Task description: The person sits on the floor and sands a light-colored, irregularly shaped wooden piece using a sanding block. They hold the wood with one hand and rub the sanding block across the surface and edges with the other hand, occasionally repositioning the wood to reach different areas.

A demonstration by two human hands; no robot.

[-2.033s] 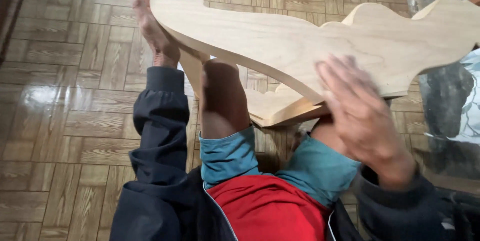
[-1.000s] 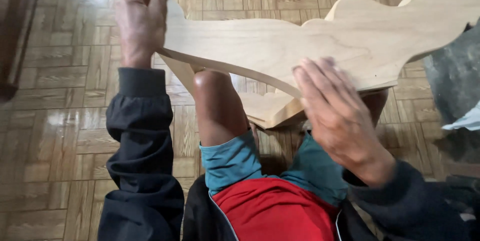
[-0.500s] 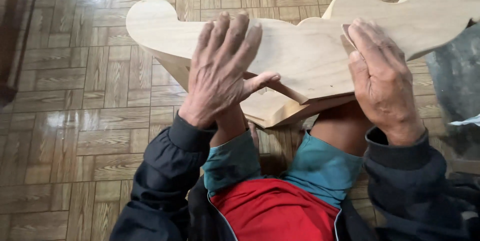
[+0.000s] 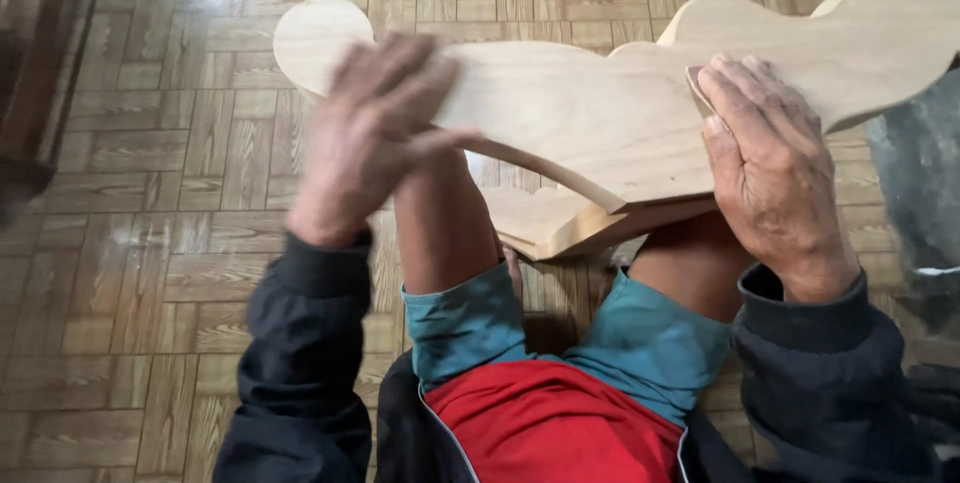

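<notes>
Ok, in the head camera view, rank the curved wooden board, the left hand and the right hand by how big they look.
1. The curved wooden board, by far the largest.
2 and 3. The left hand and the right hand look about alike; the left one is motion-blurred, so I won't rank them.

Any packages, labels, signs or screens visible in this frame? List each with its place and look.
None in view: no package, label, sign or screen.
Only a pale curvy wooden board across the knees, the left hand and right hand flat on it, over a wood parquet floor.
</notes>
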